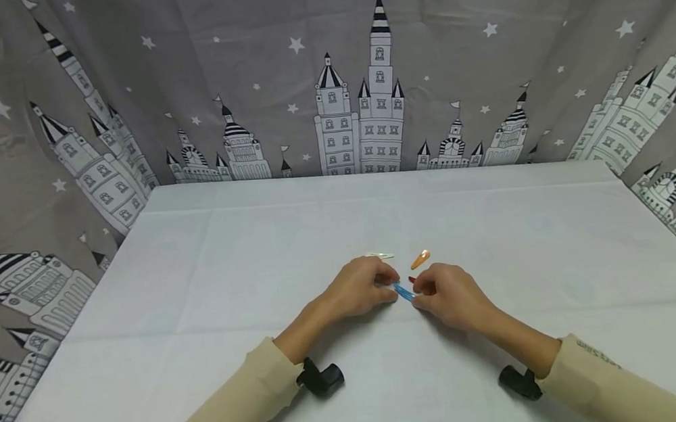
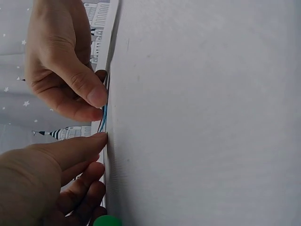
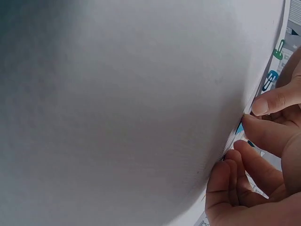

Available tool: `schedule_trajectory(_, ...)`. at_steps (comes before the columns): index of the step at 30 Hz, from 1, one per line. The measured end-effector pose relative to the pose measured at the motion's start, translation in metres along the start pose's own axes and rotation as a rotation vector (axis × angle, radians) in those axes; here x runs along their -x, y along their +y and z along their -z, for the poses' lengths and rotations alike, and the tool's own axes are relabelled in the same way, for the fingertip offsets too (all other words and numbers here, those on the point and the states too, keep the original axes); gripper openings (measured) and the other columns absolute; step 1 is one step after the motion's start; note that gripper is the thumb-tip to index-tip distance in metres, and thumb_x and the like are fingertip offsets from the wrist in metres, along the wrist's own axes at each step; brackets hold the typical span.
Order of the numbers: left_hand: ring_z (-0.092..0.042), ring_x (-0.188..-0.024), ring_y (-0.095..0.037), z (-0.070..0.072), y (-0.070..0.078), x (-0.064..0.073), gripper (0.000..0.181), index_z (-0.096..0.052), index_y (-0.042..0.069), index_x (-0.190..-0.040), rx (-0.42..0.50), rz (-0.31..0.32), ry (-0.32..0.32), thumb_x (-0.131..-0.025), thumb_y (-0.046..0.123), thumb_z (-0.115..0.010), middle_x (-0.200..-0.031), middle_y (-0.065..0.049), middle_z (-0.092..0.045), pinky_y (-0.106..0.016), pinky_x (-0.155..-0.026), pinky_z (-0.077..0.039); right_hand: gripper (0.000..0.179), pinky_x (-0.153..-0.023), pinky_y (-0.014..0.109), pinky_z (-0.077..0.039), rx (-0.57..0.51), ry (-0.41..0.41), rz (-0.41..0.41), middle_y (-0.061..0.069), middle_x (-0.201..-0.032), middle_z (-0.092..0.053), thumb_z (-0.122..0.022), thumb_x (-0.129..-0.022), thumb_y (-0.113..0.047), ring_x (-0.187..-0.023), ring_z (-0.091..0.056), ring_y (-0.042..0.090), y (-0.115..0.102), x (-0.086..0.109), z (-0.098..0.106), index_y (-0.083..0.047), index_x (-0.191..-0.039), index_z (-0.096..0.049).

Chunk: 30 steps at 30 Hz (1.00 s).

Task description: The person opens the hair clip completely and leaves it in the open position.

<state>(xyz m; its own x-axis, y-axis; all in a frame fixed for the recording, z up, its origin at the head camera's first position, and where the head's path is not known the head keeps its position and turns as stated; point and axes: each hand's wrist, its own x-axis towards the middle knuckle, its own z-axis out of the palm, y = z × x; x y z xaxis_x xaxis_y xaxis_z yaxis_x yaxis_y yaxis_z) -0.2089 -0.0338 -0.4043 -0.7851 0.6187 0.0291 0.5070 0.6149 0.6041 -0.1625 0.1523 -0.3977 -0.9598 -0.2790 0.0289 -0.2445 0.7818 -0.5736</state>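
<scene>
A slim blue hair clip [image 1: 403, 292] lies between both hands, low over the white table. My left hand [image 1: 358, 289] pinches its left end with thumb and forefinger. At the other end, my right hand [image 1: 453, 295] pinches it the same way. In the left wrist view the blue clip [image 2: 104, 114] shows as a thin strip between the left hand [image 2: 42, 172] and the right hand [image 2: 63, 61]. A small red piece [image 1: 412, 278] peeks out beside the right fingers, mostly hidden. Just beyond the hands lies an orange hair clip [image 1: 420, 259].
A pale clip [image 1: 380, 256] lies behind the left hand. The white-covered table [image 1: 244, 254] meets a grey curtain [image 1: 187, 42] printed with castles. A green rounded thing [image 2: 107, 221] shows at the left wrist view's lower edge.
</scene>
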Motion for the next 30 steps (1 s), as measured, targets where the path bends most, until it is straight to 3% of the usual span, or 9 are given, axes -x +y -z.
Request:
schedule_trajectory(11, -0.052, -0.078, -0.009, -0.0011, -0.0012, 0.0014, 0.012, -0.073, 0.014, -0.09, -0.027, -0.036, -0.01, -0.08, 0.02, -0.072, -0.082, 0.01, -0.06, -0.024, -0.07, -0.04, 0.004, -0.06, 0.029, -0.041, 0.016, -0.005, -0.012, -0.004, -0.071, -0.053, -0.069, -0.076, -0.009, -0.065, -0.048, 0.012, 0.0011, 0.0008, -0.0015, -0.006, -0.078, -0.069)
schedule_trajectory(22, -0.052, -0.076, -0.007, -0.0012, 0.0005, 0.0026, 0.004, -0.071, 0.017, -0.078, 0.024, -0.028, -0.001, -0.076, 0.017, -0.075, -0.075, 0.014, -0.062, -0.024, -0.07, -0.041, 0.004, -0.061, 0.029, -0.041, -0.007, -0.028, -0.027, -0.003, -0.072, -0.052, -0.071, -0.075, -0.009, -0.066, -0.048, 0.013, 0.0009, 0.0014, -0.0008, -0.008, -0.078, -0.069)
schedule_trajectory(30, -0.054, -0.079, -0.007, -0.0005, 0.0014, 0.0039, 0.005, -0.072, 0.016, -0.08, 0.032, -0.002, -0.008, -0.076, 0.017, -0.075, -0.075, 0.014, -0.063, -0.024, -0.071, -0.042, 0.007, -0.061, 0.029, -0.041, -0.03, -0.04, -0.021, -0.004, -0.073, -0.052, -0.069, -0.077, -0.007, -0.066, -0.048, 0.012, 0.001, 0.0016, -0.0015, -0.011, -0.072, -0.068)
